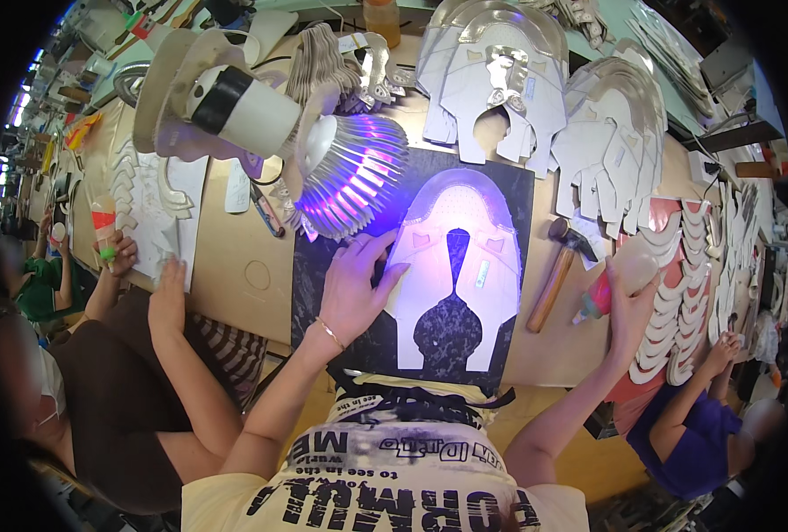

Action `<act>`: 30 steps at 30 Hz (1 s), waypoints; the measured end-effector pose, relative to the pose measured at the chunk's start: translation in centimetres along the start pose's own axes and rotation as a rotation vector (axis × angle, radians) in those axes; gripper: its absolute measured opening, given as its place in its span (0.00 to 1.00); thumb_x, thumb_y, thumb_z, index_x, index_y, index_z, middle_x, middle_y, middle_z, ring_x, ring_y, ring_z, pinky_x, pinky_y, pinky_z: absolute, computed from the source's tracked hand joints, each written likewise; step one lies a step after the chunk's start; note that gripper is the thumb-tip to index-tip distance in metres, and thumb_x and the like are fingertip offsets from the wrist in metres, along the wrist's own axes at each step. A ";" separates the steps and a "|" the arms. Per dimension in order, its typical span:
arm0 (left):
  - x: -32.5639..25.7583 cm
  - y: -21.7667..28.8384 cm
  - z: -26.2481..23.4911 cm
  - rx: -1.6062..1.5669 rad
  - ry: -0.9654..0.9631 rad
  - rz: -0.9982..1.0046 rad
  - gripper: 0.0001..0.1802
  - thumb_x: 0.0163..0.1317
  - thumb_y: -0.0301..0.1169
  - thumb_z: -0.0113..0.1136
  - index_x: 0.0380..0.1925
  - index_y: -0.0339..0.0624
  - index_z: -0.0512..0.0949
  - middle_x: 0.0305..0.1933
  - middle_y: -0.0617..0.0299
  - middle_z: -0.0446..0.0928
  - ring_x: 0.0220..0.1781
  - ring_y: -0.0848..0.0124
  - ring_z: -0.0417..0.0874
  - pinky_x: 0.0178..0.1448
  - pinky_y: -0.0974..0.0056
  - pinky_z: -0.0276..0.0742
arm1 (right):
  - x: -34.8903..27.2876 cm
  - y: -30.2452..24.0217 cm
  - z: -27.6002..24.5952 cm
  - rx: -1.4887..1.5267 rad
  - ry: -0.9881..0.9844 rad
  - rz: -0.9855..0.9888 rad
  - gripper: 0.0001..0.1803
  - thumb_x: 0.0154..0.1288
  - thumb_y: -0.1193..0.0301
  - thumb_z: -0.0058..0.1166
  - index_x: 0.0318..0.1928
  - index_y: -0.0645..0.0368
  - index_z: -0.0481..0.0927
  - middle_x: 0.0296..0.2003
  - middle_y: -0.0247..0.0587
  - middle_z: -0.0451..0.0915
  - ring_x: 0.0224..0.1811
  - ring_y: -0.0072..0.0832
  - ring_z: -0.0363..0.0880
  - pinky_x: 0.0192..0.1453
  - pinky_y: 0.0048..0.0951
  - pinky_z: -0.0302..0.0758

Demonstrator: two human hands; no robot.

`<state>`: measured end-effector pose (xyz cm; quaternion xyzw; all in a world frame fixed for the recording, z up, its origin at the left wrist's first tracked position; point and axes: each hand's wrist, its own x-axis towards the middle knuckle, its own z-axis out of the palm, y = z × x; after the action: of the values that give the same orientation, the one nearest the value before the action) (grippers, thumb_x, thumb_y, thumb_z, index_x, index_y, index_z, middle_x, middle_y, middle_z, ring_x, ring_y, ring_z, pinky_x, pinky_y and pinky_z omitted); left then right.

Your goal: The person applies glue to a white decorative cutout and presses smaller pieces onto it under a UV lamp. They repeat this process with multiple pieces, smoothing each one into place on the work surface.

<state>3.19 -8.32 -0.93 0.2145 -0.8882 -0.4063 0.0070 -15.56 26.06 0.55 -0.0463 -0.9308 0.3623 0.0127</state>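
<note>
A white U-shaped shoe upper with a shiny band round its toe lies flat on a black marbled slab in front of me, lit violet. My left hand rests at the upper's left edge, fingers stretched out and the thumb lying on the piece. To the right of the slab, my right hand is closed round a squeeze glue bottle with a translucent body, a red collar and a green tip. The bottle's nozzle points down and to the left, apart from the upper.
A finned lamp glowing violet overhangs the slab's far left corner. A hammer lies right of the slab. Stacked uppers stand behind it. Curved white strips cover a red sheet. Co-workers' hands are at both sides.
</note>
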 end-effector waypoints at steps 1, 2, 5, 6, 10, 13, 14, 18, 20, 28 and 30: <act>-0.2 0.0 0.1 0.037 0.078 0.037 0.23 0.61 0.35 0.67 0.56 0.42 0.79 0.41 0.56 0.79 0.42 0.60 0.79 0.52 0.56 0.72 | 0.3 0.0 0.1 -0.071 0.001 0.020 0.53 0.55 0.43 0.68 0.69 0.67 0.63 0.53 0.63 0.81 0.56 0.50 0.82 0.61 0.41 0.76; -0.3 0.0 0.2 0.062 0.184 0.097 0.23 0.60 0.33 0.68 0.56 0.41 0.80 0.42 0.55 0.78 0.41 0.62 0.78 0.50 0.59 0.73 | 0.6 -0.1 0.1 -0.117 -0.025 0.029 0.53 0.55 0.43 0.67 0.70 0.67 0.63 0.53 0.63 0.81 0.56 0.50 0.82 0.61 0.41 0.76; -0.3 -0.7 -0.4 0.132 0.370 0.212 0.23 0.59 0.31 0.70 0.56 0.42 0.81 0.46 0.52 0.78 0.45 0.60 0.77 0.52 0.60 0.74 | 1.1 -0.4 0.3 -0.298 -0.019 0.006 0.52 0.57 0.41 0.65 0.71 0.65 0.63 0.53 0.61 0.80 0.56 0.50 0.81 0.61 0.43 0.75; -0.1 -1.1 -0.9 0.162 0.427 0.241 0.23 0.59 0.31 0.70 0.55 0.42 0.81 0.48 0.51 0.78 0.48 0.58 0.78 0.54 0.59 0.74 | 1.1 -0.5 0.5 -0.358 0.001 0.010 0.52 0.57 0.41 0.65 0.71 0.64 0.63 0.53 0.61 0.80 0.56 0.50 0.81 0.61 0.43 0.75; 1.1 -3.2 -3.3 0.202 0.498 0.142 0.16 0.56 0.30 0.67 0.44 0.39 0.82 0.53 0.50 0.78 0.53 0.53 0.77 0.61 0.51 0.66 | 0.4 -0.2 1.1 -0.689 0.188 0.037 0.50 0.58 0.37 0.61 0.71 0.59 0.66 0.52 0.58 0.76 0.57 0.51 0.77 0.60 0.46 0.74; 2.2 -4.6 -4.5 0.250 0.515 0.142 0.16 0.53 0.28 0.67 0.44 0.39 0.82 0.52 0.51 0.78 0.54 0.54 0.77 0.62 0.52 0.64 | 0.3 0.5 1.2 -0.632 0.152 0.057 0.50 0.59 0.35 0.58 0.70 0.59 0.68 0.52 0.57 0.74 0.56 0.51 0.76 0.59 0.47 0.74; 2.7 -5.0 -4.6 0.251 0.536 0.169 0.17 0.53 0.28 0.67 0.45 0.40 0.82 0.52 0.52 0.78 0.54 0.54 0.77 0.63 0.52 0.64 | 0.4 0.8 1.2 -0.601 0.144 0.066 0.49 0.59 0.35 0.58 0.70 0.59 0.68 0.52 0.58 0.74 0.56 0.51 0.76 0.59 0.47 0.74; 4.1 -5.9 -4.7 0.235 0.514 0.184 0.20 0.51 0.28 0.67 0.47 0.43 0.81 0.54 0.53 0.78 0.56 0.55 0.76 0.64 0.51 0.62 | 0.9 1.4 1.3 -0.507 0.061 0.070 0.50 0.59 0.35 0.58 0.70 0.60 0.68 0.50 0.59 0.75 0.55 0.52 0.77 0.58 0.47 0.74; 4.4 -6.1 -4.7 0.288 0.490 0.192 0.20 0.51 0.28 0.67 0.47 0.44 0.81 0.55 0.54 0.77 0.58 0.56 0.76 0.65 0.51 0.61 | 1.1 1.4 1.5 -0.604 0.086 0.060 0.51 0.58 0.35 0.59 0.70 0.61 0.68 0.50 0.59 0.75 0.54 0.52 0.77 0.59 0.46 0.74; 3.8 -3.6 -4.3 0.345 0.521 0.192 0.20 0.53 0.30 0.67 0.48 0.45 0.81 0.57 0.54 0.76 0.61 0.58 0.75 0.65 0.49 0.63 | 0.1 -3.7 3.5 -0.561 0.276 -0.355 0.40 0.62 0.45 0.63 0.68 0.56 0.73 0.57 0.55 0.73 0.58 0.52 0.72 0.62 0.47 0.70; 3.0 -2.2 -2.8 0.273 0.431 0.276 0.22 0.57 0.34 0.67 0.52 0.45 0.80 0.57 0.52 0.76 0.61 0.57 0.75 0.65 0.47 0.63 | -1.1 -6.0 5.1 -0.416 -0.010 -0.619 0.33 0.64 0.49 0.62 0.67 0.48 0.76 0.58 0.51 0.72 0.58 0.49 0.71 0.63 0.46 0.69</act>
<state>1.77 -12.79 -1.10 0.1717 -0.9335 -0.2234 0.2219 -15.19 18.05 0.86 0.2377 -0.9544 0.1448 0.1077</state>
